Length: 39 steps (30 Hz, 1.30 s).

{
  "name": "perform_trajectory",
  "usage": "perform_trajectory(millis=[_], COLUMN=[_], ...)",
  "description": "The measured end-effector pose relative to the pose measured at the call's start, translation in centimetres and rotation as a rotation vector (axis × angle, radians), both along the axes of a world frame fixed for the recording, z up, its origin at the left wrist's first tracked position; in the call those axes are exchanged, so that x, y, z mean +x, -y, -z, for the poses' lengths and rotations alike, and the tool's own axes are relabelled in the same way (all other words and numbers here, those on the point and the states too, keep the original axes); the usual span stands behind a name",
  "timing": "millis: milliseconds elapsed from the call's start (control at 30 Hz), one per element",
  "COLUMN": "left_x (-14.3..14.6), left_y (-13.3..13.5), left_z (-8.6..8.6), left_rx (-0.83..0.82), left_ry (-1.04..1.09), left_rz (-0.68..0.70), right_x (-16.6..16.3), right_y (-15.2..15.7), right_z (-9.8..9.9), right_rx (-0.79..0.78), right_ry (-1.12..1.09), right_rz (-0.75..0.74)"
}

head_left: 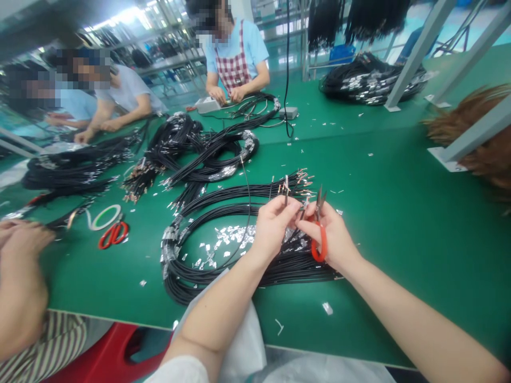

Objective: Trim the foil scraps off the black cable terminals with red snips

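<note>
Green worktop (399,223), spread beneath our fingers (289,211) and well past them, strewn with silvery scraps (227,240). Racks (175,56), blurred, far beyond the fingers; grey metal posts (423,50), beyond them to the right. Co-worker in checked apron (233,72), across the worktop from them. Loose scissors (114,234) and white tape roll (104,218), side by side, well left of our fingers. Left hand (273,226): fingers pinching a thin black cable (286,187), its end standing just above them. Right hand (337,239): fingers curled about red-handled scissors (323,239), blades upward. Coiled cable bundle (287,268), one, resting beneath our fingers and leftward.
</note>
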<state>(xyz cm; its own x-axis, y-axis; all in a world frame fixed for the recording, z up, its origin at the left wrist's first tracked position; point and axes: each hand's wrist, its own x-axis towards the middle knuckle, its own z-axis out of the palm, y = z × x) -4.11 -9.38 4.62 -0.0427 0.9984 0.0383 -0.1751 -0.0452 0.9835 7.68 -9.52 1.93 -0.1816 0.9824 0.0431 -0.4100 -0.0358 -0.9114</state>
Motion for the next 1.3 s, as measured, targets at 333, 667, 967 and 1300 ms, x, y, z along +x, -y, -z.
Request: perform_trajectory(millis=[333,667,967,1300], left_x=[0.0,0.6,1.2,0.0], left_y=[0.5,0.6,0.7,0.0], left_z=[-0.4,0.9,1.4,-0.9], left_rx=[0.045,0.027,0.005,-0.228], left_ry=[-0.151,-0.14,-0.114,0.292], left_rz=[-0.112,-0.066,0.028,0.163], right_x=[-0.7,-0.6,-0.4,4.6], right_y=[1.0,0.7,0.3,0.6], right_z=[-0.4,0.6,0.9,-4.0], right_rx=[0.196,0.157,0.111,0.241], right_ry=[0.252,0.254,0.292,0.526], right_rz=[0.047,0.157,0.239,0.105])
